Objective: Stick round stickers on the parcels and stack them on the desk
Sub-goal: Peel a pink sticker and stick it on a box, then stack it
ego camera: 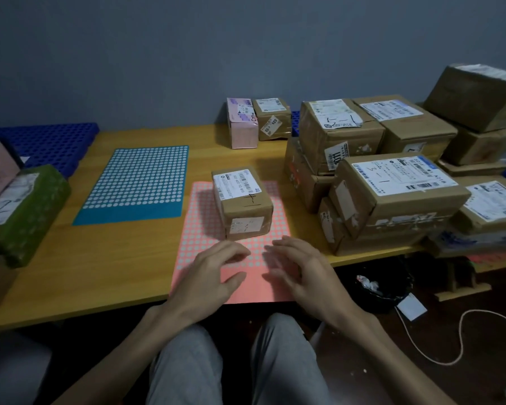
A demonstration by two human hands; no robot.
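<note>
Left hand [208,276] and right hand [301,273] are held spread, empty; the pink sheet [251,290] could be dragged off the tabletop's [100,273] front edge during peeling.

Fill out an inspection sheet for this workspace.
Surface: wooden desk, bare wood showing at the left front.
Job's things: pink sticker sheet at the front edge, small parcel standing on it; blue sticker sheet flat to its left; parcel stack at right; green parcel at left.
Clutter: black bin with crumpled paper on the floor.
Grippers: left hand and right hand over the pink sheet, fingers loosely curled, nothing seen held.
Cables: white cable looping on the floor at right.
Surroundings: grey wall; blue perforated crates behind the desk.
</note>
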